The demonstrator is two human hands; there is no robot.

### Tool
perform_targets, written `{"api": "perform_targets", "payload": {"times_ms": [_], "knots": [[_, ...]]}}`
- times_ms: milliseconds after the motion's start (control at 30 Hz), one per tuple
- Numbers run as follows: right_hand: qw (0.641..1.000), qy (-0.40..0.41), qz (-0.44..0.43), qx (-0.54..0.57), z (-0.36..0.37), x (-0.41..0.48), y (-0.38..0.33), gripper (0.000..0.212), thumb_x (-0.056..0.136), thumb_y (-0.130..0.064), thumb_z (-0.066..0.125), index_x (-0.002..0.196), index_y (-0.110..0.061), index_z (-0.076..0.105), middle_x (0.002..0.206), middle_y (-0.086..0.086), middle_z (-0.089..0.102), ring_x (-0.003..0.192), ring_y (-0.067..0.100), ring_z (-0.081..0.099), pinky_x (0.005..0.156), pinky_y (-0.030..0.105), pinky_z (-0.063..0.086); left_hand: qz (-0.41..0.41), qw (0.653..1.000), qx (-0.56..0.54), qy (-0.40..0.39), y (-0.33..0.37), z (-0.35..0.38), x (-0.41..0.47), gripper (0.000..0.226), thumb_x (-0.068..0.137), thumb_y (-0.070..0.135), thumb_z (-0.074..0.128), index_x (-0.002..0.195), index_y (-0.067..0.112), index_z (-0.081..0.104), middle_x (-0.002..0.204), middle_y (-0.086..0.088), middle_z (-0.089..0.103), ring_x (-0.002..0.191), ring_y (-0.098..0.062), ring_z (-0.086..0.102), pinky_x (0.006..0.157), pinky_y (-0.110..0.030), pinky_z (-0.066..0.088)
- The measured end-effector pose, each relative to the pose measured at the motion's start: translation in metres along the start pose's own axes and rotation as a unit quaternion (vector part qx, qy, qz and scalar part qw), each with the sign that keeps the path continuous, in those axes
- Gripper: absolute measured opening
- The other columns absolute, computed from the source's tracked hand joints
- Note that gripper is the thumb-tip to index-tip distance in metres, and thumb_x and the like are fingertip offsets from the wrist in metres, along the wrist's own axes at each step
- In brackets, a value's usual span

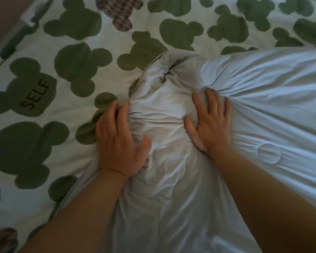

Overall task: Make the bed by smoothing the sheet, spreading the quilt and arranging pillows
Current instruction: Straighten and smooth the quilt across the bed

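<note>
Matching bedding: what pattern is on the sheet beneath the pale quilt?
Sheet: white with green mouse-head shapes; head view shows it.

Seemingly bare forearms (77,212), hands (119,143)

I see the pale grey-white soft fabric quilt (164,179) bunched into a wrinkled mound under and between my left hand (119,143) and right hand (212,125), spreading away past the right one. The white fabric sheet with green mouse-head blotches (44,42) lies flat left of and beyond my left hand.
</note>
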State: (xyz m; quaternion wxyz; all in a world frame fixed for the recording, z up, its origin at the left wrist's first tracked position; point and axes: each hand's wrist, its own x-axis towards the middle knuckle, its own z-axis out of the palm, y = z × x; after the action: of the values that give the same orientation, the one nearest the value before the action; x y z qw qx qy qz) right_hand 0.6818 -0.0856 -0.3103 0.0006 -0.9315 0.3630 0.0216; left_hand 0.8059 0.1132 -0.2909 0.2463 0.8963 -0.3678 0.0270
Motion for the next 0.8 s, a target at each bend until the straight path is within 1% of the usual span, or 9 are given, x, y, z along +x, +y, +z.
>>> {"api": "perform_targets", "payload": {"times_ms": [67, 167, 233, 333, 533, 600, 667, 733, 800], "knots": [[1.000, 0.004, 0.000, -0.002, 0.001, 0.001, 0.001, 0.071, 0.087, -0.064, 0.022, 0.150, -0.032, 0.021, 0.158, 0.010, 0.016, 0.147, 0.025, 0.010, 0.118, 0.053, 0.003, 0.010, 1.000, -0.013, 0.018, 0.020, 0.009, 0.039, 0.080, 0.081, 0.052, 0.047, 0.145, 0.007, 0.034, 0.148, -0.022, 0.032, 0.135, -0.037, 0.031, 0.111, -0.052, 0.025], [1.000, 0.004, -0.001, 0.000, 0.000, 0.003, 0.003, 0.071, 0.087, -0.064, 0.022, 0.150, -0.032, 0.021, 0.158, 0.011, 0.017, 0.147, 0.026, 0.010, 0.118, 0.053, 0.002, 0.052, 0.993, 0.081, -0.067, 0.047, 0.032, 0.094, 0.072, 0.088, 0.052, 0.037, 0.151, 0.021, 0.023, 0.158, -0.013, 0.019, 0.145, -0.031, 0.016, 0.117, -0.052, 0.011], [1.000, 0.005, -0.004, 0.005, -0.001, 0.003, 0.003, 0.071, 0.087, -0.064, 0.025, 0.150, -0.031, 0.024, 0.157, 0.012, 0.019, 0.147, 0.027, 0.012, 0.118, 0.053, 0.004, 0.052, 0.984, 0.123, -0.114, 0.047, 0.051, 0.106, 0.069, 0.092, 0.051, 0.032, 0.153, 0.024, 0.015, 0.160, -0.010, 0.013, 0.146, -0.030, 0.011, 0.118, -0.052, 0.008], [1.000, -0.004, -0.008, 0.009, -0.002, 0.006, 0.004, 0.071, 0.086, -0.063, 0.028, 0.150, -0.030, 0.026, 0.156, 0.014, 0.020, 0.146, 0.029, 0.013, 0.117, 0.055, 0.004, 0.028, 0.980, 0.156, -0.117, 0.040, 0.067, 0.104, 0.069, 0.092, 0.050, 0.030, 0.153, 0.023, 0.010, 0.159, -0.011, 0.013, 0.145, -0.032, 0.013, 0.118, -0.052, 0.009], [0.999, 0.008, -0.016, 0.043, -0.007, 0.010, 0.005, 0.072, 0.082, -0.060, 0.040, 0.145, -0.026, 0.037, 0.152, 0.017, 0.027, 0.143, 0.033, 0.021, 0.117, 0.054, 0.007, 0.009, 0.982, 0.157, -0.108, 0.042, 0.075, 0.118, 0.076, 0.084, 0.049, 0.036, 0.152, 0.021, 0.018, 0.153, -0.014, 0.028, 0.140, -0.034, 0.025, 0.115, -0.053, 0.015], [0.993, 0.046, -0.039, 0.101, -0.010, 0.018, 0.006, 0.069, 0.081, -0.055, 0.047, 0.142, -0.022, 0.040, 0.148, 0.019, 0.032, 0.139, 0.034, 0.027, 0.117, 0.052, 0.010, 0.006, 0.980, 0.164, -0.109, 0.041, 0.074, 0.117, 0.076, 0.083, 0.049, 0.036, 0.152, 0.020, 0.020, 0.152, -0.015, 0.028, 0.139, -0.034, 0.026, 0.115, -0.053, 0.016], [0.979, 0.115, -0.069, 0.153, -0.019, 0.041, 0.017, 0.063, 0.082, -0.045, 0.053, 0.137, -0.018, 0.040, 0.142, 0.020, 0.037, 0.133, 0.034, 0.033, 0.117, 0.046, 0.011, 0.006, 0.979, 0.170, -0.111, 0.042, 0.074, 0.118, 0.076, 0.083, 0.049, 0.036, 0.151, 0.019, 0.022, 0.152, -0.015, 0.029, 0.139, -0.035, 0.027, 0.115, -0.053, 0.016], [0.973, 0.183, -0.058, 0.125, -0.034, 0.077, 0.035, 0.057, 0.085, -0.040, 0.054, 0.134, -0.014, 0.046, 0.136, 0.019, 0.044, 0.129, 0.033, 0.036, 0.116, 0.047, 0.011, 0.004, 0.980, 0.168, -0.108, 0.042, 0.073, 0.120, 0.075, 0.083, 0.049, 0.036, 0.151, 0.018, 0.023, 0.151, -0.015, 0.030, 0.138, -0.035, 0.029, 0.115, -0.052, 0.016], [0.983, 0.170, -0.027, 0.062, -0.047, 0.108, 0.057, 0.053, 0.086, -0.044, 0.050, 0.129, -0.012, 0.053, 0.129, 0.014, 0.052, 0.126, 0.032, 0.042, 0.116, 0.053, 0.012, 0.001, 0.979, 0.170, -0.110, 0.042, 0.072, 0.120, 0.076, 0.083, 0.049, 0.036, 0.151, 0.018, 0.024, 0.151, -0.015, 0.031, 0.137, -0.035, 0.030, 0.114, -0.052, 0.017]]}}
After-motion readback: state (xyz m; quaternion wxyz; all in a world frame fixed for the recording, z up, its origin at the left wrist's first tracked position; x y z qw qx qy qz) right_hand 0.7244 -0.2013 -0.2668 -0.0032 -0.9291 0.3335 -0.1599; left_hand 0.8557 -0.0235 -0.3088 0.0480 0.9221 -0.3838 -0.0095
